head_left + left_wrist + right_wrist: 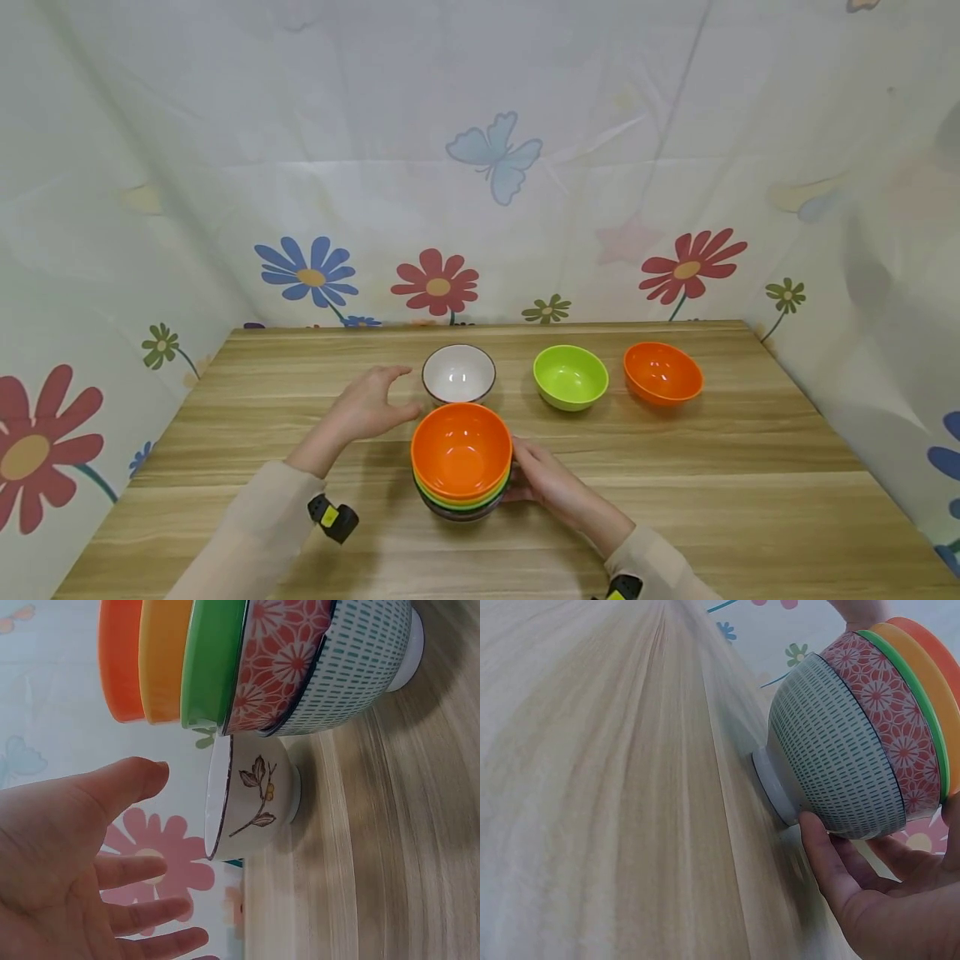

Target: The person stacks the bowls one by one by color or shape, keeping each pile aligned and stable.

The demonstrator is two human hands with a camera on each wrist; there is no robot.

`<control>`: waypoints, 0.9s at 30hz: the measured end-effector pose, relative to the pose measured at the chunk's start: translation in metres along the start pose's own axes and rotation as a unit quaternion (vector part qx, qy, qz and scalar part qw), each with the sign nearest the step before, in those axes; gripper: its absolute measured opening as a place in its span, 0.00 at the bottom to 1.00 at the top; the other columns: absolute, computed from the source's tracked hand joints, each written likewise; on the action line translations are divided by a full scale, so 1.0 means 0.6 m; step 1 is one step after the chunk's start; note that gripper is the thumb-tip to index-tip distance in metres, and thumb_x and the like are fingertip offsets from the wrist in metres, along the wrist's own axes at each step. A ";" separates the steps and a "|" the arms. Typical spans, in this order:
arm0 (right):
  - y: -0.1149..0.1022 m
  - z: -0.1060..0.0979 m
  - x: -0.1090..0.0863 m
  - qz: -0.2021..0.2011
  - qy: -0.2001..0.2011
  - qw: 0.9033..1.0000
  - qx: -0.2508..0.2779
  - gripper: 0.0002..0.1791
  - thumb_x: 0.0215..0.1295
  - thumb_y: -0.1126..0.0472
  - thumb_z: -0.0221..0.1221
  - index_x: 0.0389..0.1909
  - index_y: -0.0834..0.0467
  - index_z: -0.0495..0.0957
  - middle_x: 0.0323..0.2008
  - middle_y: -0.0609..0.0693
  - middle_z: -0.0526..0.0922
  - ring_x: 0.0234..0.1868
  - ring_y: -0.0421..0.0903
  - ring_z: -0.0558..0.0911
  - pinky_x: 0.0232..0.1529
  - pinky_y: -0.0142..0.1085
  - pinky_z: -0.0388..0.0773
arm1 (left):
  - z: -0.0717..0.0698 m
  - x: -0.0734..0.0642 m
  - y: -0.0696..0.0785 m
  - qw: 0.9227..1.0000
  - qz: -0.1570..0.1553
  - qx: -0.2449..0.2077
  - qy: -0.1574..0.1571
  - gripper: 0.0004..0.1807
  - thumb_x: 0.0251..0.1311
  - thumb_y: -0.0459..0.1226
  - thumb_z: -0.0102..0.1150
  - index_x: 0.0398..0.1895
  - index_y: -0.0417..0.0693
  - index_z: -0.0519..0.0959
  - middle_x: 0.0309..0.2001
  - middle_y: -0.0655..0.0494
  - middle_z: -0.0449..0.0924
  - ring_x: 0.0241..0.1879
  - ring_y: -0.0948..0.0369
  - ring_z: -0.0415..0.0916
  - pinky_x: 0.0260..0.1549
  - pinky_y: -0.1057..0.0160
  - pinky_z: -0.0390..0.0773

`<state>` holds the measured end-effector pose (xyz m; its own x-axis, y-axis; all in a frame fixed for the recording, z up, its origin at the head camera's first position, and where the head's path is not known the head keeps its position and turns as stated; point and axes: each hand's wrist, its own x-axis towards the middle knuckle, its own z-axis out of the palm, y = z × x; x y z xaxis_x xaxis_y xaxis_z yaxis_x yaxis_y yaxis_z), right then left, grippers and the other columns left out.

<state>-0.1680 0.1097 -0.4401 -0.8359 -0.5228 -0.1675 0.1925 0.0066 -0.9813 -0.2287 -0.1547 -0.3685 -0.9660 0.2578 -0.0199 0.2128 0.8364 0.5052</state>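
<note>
A nested stack of bowls (461, 458) stands near the front middle, an orange bowl on top. Below the orange rim come yellow and green ones, then a red floral bowl (274, 664) and a teal-dashed bowl (829, 742) at the bottom. My right hand (551, 487) holds the stack's right side, fingertips at the bottom bowl's foot and its side. To the left, my left hand (367, 404) is spread with nothing in it, thumb and fingers apart from the stack. Just behind the stack sits a white bowl (459, 375) with a dark rim and a leaf-sprig pattern.
A lime green bowl (571, 377) and another orange bowl (663, 373) stand in the back row, right of the white one. The wood-grain table (735, 492) meets a flower-printed curtain (495, 275) at its back edge and sides.
</note>
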 end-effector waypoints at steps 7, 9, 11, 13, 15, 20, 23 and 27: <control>-0.002 0.000 0.000 0.002 -0.002 1.000 -0.005 0.37 0.70 0.39 0.36 0.66 0.65 0.57 0.54 0.60 0.71 0.43 0.45 0.78 0.46 0.44 0.79 | 0.001 0.013 -0.002 1.000 -0.001 -0.006 -0.007 0.39 0.51 0.50 0.62 0.64 0.41 0.63 0.62 0.40 0.64 0.60 0.43 0.63 0.52 0.40 0.70; -0.002 0.000 0.000 0.002 -0.003 1.000 -0.005 0.37 0.70 0.39 0.36 0.66 0.65 0.57 0.54 0.60 0.72 0.43 0.45 0.78 0.47 0.44 0.79 | 0.000 0.016 -0.002 1.000 -0.004 -0.007 -0.009 0.40 0.51 0.50 0.62 0.65 0.41 0.62 0.63 0.39 0.64 0.60 0.43 0.63 0.52 0.40 0.69; -0.002 0.000 0.000 0.003 -0.002 1.000 -0.005 0.37 0.70 0.39 0.36 0.66 0.65 0.57 0.54 0.60 0.72 0.43 0.45 0.78 0.46 0.44 0.79 | 0.000 0.019 -0.003 1.000 -0.009 -0.008 -0.011 0.40 0.51 0.50 0.62 0.65 0.41 0.61 0.63 0.39 0.64 0.61 0.43 0.62 0.53 0.39 0.68; -0.002 0.000 0.000 0.003 0.000 1.000 -0.004 0.37 0.69 0.39 0.36 0.66 0.65 0.57 0.53 0.60 0.72 0.43 0.45 0.78 0.46 0.44 0.79 | 0.000 0.024 -0.004 1.000 -0.015 -0.010 -0.012 0.41 0.51 0.50 0.62 0.66 0.41 0.61 0.63 0.39 0.63 0.61 0.43 0.62 0.54 0.39 0.67; -0.001 0.000 0.000 0.003 0.001 1.000 -0.003 0.37 0.69 0.39 0.36 0.66 0.65 0.58 0.53 0.60 0.73 0.42 0.45 0.78 0.46 0.44 0.79 | 0.001 0.029 -0.007 1.000 -0.019 -0.012 -0.011 0.41 0.51 0.50 0.62 0.66 0.40 0.60 0.63 0.38 0.63 0.61 0.42 0.61 0.55 0.39 0.67; -0.001 -0.001 0.000 0.003 -0.001 1.000 -0.005 0.37 0.70 0.40 0.36 0.66 0.65 0.57 0.54 0.60 0.72 0.43 0.45 0.78 0.46 0.43 0.79 | 0.002 0.043 -0.013 1.000 -0.019 -0.020 -0.002 0.41 0.52 0.48 0.61 0.65 0.37 0.60 0.63 0.37 0.63 0.60 0.42 0.62 0.55 0.41 0.67; -0.002 -0.001 0.000 0.004 -0.003 1.000 -0.006 0.36 0.70 0.40 0.36 0.66 0.64 0.57 0.56 0.61 0.71 0.44 0.45 0.78 0.46 0.43 0.79 | 0.002 0.049 -0.016 0.999 -0.021 -0.025 0.004 0.40 0.52 0.47 0.61 0.65 0.36 0.60 0.62 0.37 0.64 0.60 0.42 0.63 0.56 0.41 0.67; -0.003 0.000 0.000 0.004 -0.007 1.000 -0.005 0.37 0.70 0.40 0.36 0.66 0.65 0.57 0.56 0.61 0.71 0.44 0.46 0.78 0.47 0.43 0.79 | 0.001 0.054 -0.022 0.999 -0.034 -0.031 0.003 0.40 0.54 0.47 0.61 0.65 0.36 0.60 0.63 0.37 0.63 0.61 0.42 0.62 0.56 0.41 0.66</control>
<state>-0.1683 0.1100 -0.4386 -0.8273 -0.5340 -0.1745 0.1944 0.0194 -0.9807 -0.2629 -0.1572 -0.3765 -0.9788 0.1984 -0.0506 0.1375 0.8201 0.5555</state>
